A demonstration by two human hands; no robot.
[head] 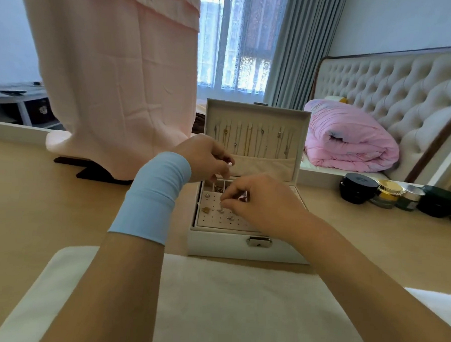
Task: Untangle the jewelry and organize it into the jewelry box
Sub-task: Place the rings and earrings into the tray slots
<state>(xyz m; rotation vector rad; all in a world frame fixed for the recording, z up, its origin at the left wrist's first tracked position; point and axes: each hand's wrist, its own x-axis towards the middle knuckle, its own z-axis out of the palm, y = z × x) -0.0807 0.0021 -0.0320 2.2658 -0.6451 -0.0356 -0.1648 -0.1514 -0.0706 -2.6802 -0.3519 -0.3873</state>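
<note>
A white jewelry box [220, 245] stands open on the wooden table. Several chains [249, 139] hang in a row inside its raised lid. Its top tray is a perforated earring panel [214, 221] with a few studs [221, 210] stuck in it, and small compartments lie behind. My left hand [206, 158], wrist in a light blue band, hovers over the box's back left and pinches a pearl earring [229, 164]. My right hand [259, 201] is above the panel, fingertips pinched on something tiny that I cannot make out.
A white cloth mat [233, 302] lies on the table in front of the box. A pink fabric-draped stand [114, 86] rises at the back left. Dark and gold-lidded cosmetic jars [390, 196] sit at the right. A bed with a pink duvet [348, 140] lies beyond.
</note>
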